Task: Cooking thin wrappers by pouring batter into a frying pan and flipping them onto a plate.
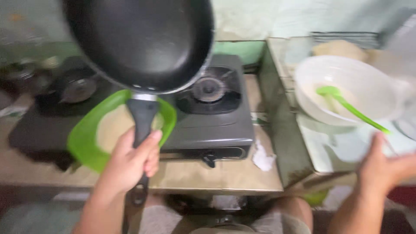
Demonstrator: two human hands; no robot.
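Observation:
My left hand [130, 162] grips the black handle of a black frying pan [143, 41], which is raised and tilted up over the stove. Below the pan sits a green plate [86, 138] with a pale flat round piece on it. My right hand [381, 167] is blurred at the right, just below the end of a green ladle [346, 104] that rests in a white bowl [346, 73] of pale batter. Whether the right hand touches the ladle handle is unclear.
A dark two-burner gas stove [212, 125] stands on the counter; its right burner [210, 89] is uncovered. A crumpled white scrap [263, 158] lies by the stove. The bowl sits on a side surface [333, 149] to the right. My knees show below the counter edge.

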